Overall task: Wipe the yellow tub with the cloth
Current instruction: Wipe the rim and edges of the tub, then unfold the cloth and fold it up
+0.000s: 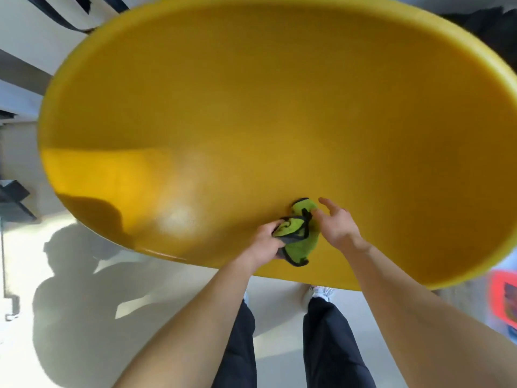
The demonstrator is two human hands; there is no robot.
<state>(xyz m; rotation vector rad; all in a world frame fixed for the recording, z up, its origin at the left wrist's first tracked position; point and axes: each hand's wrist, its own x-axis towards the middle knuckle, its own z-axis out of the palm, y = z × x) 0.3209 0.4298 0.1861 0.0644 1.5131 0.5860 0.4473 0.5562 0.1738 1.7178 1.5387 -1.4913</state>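
The yellow tub (279,113) fills most of the view, tilted so its broad inside faces the person, its near rim at six o'clock. The green cloth (300,236), edged in dark trim, lies bunched against the inner wall just above that rim. The left hand (265,242) grips the cloth's seven o'clock end; the right hand (337,224) is open, fingers spread, touching its two o'clock edge. Judging by this, wiping has barely begun: nearly all the inside remains.

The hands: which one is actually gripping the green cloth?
The left hand grips the bunched green cloth against the yellow tub. The right hand has its fingers spread open, only touching the cloth's edge.
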